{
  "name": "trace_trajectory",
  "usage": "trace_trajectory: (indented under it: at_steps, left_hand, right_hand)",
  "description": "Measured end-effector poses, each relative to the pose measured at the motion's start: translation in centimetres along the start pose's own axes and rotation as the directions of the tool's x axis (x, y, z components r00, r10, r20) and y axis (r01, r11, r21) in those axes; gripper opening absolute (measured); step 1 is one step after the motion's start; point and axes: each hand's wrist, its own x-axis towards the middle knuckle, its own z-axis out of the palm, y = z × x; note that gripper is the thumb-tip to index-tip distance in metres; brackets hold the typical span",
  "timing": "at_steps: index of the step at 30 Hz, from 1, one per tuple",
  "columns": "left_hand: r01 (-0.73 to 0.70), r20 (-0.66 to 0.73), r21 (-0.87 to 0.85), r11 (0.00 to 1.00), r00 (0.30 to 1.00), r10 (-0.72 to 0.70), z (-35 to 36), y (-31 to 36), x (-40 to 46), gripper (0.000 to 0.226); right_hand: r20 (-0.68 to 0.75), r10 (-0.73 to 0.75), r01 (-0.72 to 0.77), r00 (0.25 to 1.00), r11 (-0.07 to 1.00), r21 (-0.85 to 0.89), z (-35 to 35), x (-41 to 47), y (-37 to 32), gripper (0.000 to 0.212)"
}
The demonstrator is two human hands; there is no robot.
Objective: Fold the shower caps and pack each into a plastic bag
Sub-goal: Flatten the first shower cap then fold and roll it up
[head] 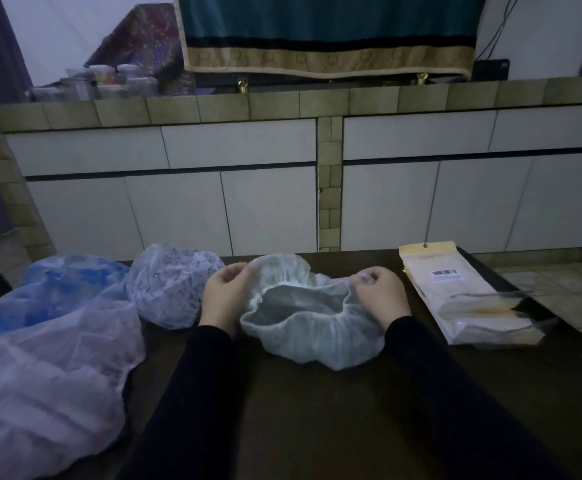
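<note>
Closest to you are your own dark sleeves [192, 393], running up the dark table [317, 427] to both hands, which are working the pale green shower cap [317, 337] sitting dead centre between them with its opening facing up. Your left hand [222, 294] has its fingers curled in, pinching the elastic rim on the left side, and your right hand [381, 292] is doing the same on the right, fingertips bunched on the gathered edge.

This thing looks super light and floppy, thin crinkly plastic with a stretchy band, so I'd guess it won't hold a crease on its own and will puff back up with trapped air. The rim is the best place to grab, since the elastic gives you something firmer than the slippery crown. Probably flatten it first, then fold.

The stack of plastic bags [462, 299] waits just to the right of your right hand, near but not touching. More caps sit on your left: a blue-speckled cap [171, 289] just beside your left hand, a blue-patterned cap [64, 285] further out, and a big pale lilac cap [50, 386].
</note>
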Motion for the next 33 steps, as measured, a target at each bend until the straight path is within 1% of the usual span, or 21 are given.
trace_trajectory:
  at_steps: [3,4,6,7,8,9,11,12,14,16,18,19,21,23,25,27,29,30,31,32,33]
  left_hand:
    - [-0.03,-0.094,-0.027,0.999,0.995,0.028,0.2,-0.6,0.5,0.03]
    - [-0.061,-0.13,0.025,0.998,0.99,0.064,0.2,-0.6,0.4,0.029]
    - [-0.092,-0.147,0.166,0.982,0.982,0.117,0.2,-0.9,0.5,0.026]
    - [-0.06,-0.123,0.174,0.983,0.989,0.082,0.2,-0.9,0.3,0.029]
    - [0.005,-0.077,0.152,0.988,0.997,0.006,0.3,-1.2,0.2,0.036]
    - [0.061,-0.018,0.172,0.983,0.998,-0.058,0.3,-1.7,0.3,0.042]
    - [0.075,0.12,0.27,0.96,0.987,-0.111,0.7,-1.8,-0.2,0.051]
    - [0.087,0.178,0.244,0.966,0.975,-0.133,1.0,-1.7,-0.7,0.06]
    - [0.112,0.234,0.188,0.976,0.96,-0.155,1.5,-1.6,-1.4,0.074]
    - [0.09,0.261,0.213,0.973,0.954,-0.145,1.7,-2.0,-1.5,0.071]
    - [0.091,0.229,0.234,0.968,0.962,-0.146,1.7,-2.2,-1.5,0.06]
    - [0.068,0.18,0.261,0.963,0.977,-0.117,1.6,-2.1,-1.3,0.055]
    - [-0.025,0.025,0.389,0.921,1.0,0.016,1.0,-1.6,-1.2,0.043]
    - [-0.061,-0.085,0.493,0.868,0.989,0.118,0.2,-0.9,-1.4,0.042]
    - [-0.101,-0.067,0.538,0.837,0.985,0.161,-0.1,-0.8,-1.4,0.048]
    - [-0.225,-0.051,0.569,0.791,0.95,0.307,0.0,-0.2,-1.6,0.044]
    - [-0.394,-0.072,0.592,0.703,0.843,0.533,0.3,0.8,-2.2,0.028]
    - [-0.471,-0.061,0.594,0.653,0.783,0.62,0.6,1.3,-2.7,0.02]
    - [-0.525,-0.021,0.588,0.616,0.751,0.66,0.9,1.7,-3.4,0.016]
    - [-0.548,0.045,0.583,0.6,0.758,0.65,1.2,1.6,-3.9,0.017]
    - [-0.534,0.124,0.603,0.592,0.797,0.592,1.4,1.4,-4.4,0.025]
  right_hand:
    - [-0.089,-0.02,0.011,0.996,0.994,-0.104,0.1,0.1,0.7,0.026]
    - [-0.115,-0.066,0.043,0.991,0.981,-0.189,0.1,0.1,0.9,0.032]
    - [-0.142,-0.252,0.172,0.957,0.889,-0.424,0.1,0.0,0.7,0.038]
    - [-0.107,-0.355,0.264,0.929,0.837,-0.48,0.0,0.0,0.4,0.036]
    - [-0.04,-0.425,0.354,0.904,0.799,-0.485,0.0,0.0,0.2,0.033]
    - [0.037,-0.458,0.421,0.888,0.778,-0.467,0.1,0.0,0.1,0.03]
    - [0.194,-0.418,0.46,0.887,0.769,-0.445,0.3,-0.1,0.1,0.029]
    - [0.274,-0.367,0.455,0.889,0.779,-0.431,0.2,-0.2,0.3,0.031]
    - [0.404,-0.272,0.437,0.874,0.803,-0.405,0.1,-0.5,0.4,0.038]
    - [0.457,-0.214,0.423,0.863,0.801,-0.424,-0.1,-0.9,0.3,0.045]
    - [0.452,-0.178,0.415,0.874,0.757,-0.505,-0.2,-1.2,-0.1,0.046]
    - [0.441,-0.15,0.404,0.885,0.719,-0.565,-0.2,-1.3,-0.4,0.046]
    - [0.404,-0.071,0.353,0.912,0.636,-0.686,-0.3,-1.6,-0.8,0.043]
    - [0.353,-0.031,0.304,0.935,0.582,-0.755,-0.4,-1.8,-1.2,0.037]
    - [0.302,-0.101,0.305,0.948,0.556,-0.773,-0.5,-1.9,-1.5,0.03]
    - [0.242,-0.215,0.323,0.946,0.597,-0.734,-0.8,-1.7,-1.5,0.025]
    - [0.21,-0.315,0.374,0.926,0.679,-0.631,-1.1,-1.4,-1.3,0.016]
    - [0.223,-0.351,0.414,0.909,0.711,-0.569,-1.3,-1.2,-1.1,0.011]
    - [0.254,-0.372,0.451,0.893,0.733,-0.509,-1.4,-1.2,-0.9,0.012]
    - [0.302,-0.365,0.47,0.881,0.751,-0.464,-1.4,-1.1,-0.7,0.018]
    - [0.356,-0.331,0.469,0.874,0.765,-0.441,-1.3,-1.1,-0.5,0.024]
